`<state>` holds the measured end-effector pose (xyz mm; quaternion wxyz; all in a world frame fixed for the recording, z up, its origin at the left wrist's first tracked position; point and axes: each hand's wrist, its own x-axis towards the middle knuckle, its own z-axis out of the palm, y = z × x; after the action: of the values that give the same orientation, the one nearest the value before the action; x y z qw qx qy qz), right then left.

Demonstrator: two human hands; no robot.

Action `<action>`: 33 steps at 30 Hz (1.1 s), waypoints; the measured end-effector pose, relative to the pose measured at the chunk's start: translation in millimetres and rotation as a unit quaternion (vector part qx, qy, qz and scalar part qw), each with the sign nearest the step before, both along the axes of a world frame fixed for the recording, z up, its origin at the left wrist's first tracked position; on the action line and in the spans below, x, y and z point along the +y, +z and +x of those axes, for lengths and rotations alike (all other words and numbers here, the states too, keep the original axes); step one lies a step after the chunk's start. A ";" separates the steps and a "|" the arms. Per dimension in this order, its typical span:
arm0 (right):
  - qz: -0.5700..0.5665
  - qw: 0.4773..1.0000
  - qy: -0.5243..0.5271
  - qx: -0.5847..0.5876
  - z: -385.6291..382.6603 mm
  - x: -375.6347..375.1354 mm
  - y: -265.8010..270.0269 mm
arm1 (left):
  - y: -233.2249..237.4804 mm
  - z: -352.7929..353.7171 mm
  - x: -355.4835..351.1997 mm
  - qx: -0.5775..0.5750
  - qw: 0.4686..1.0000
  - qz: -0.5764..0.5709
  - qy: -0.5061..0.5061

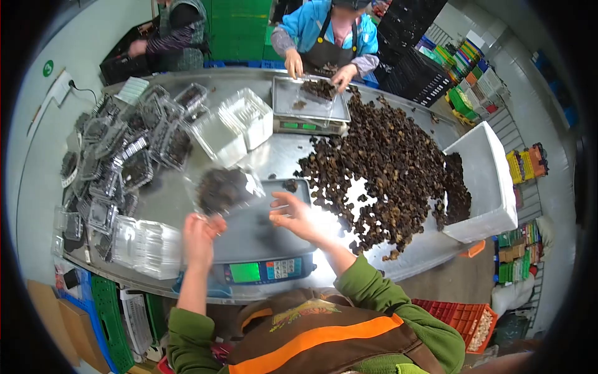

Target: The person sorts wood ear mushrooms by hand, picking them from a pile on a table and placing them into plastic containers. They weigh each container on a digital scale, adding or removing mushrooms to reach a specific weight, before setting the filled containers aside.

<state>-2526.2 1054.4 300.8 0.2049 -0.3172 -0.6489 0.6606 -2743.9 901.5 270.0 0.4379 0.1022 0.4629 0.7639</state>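
Observation:
A clear plastic box point(221, 190) of dark, crinkled wood-ear-like mushrooms is smeared by motion above the far left part of the near scale point(258, 234). At the box's near edge, my left hand point(200, 240) has its fingers curled closed and seems to grip it, though the contact is blurred. My right hand point(294, 216) is over the scale's right side, fingers apart and holding nothing. A small dark mushroom piece point(290, 186) lies at the scale's far edge. Loose mushrooms point(392, 168) are heaped to the right.
Filled boxes point(134, 140) pile up at left. Stacked empty boxes point(146, 248) stand left of my scale, with more stacks point(246, 118) farther back. A white foam bin point(483, 181) lies tipped at right. Opposite, a co-worker point(327, 37) handles mushrooms over another scale point(311, 115); another person point(180, 37) stands back left.

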 end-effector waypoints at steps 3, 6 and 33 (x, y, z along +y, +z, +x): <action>0.122 0.990 0.043 -0.049 -12.5 3.4 -12.6 | 22.7 -98.7 27.0 0.116 0.987 0.070 0.080; 0.072 0.993 0.069 -0.059 -3.4 -1.5 -24.2 | 63.7 -156.7 36.5 0.068 0.989 0.055 0.120; 0.201 0.800 -0.506 -0.252 257.4 -67.1 -149.0 | -73.4 -114.0 -152.0 0.697 0.497 -0.495 -0.147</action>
<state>-2268.8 987.2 151.9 0.3983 -0.7075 -0.5429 0.2146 -2857.9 749.5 196.6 0.0578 0.4349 0.8985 0.0147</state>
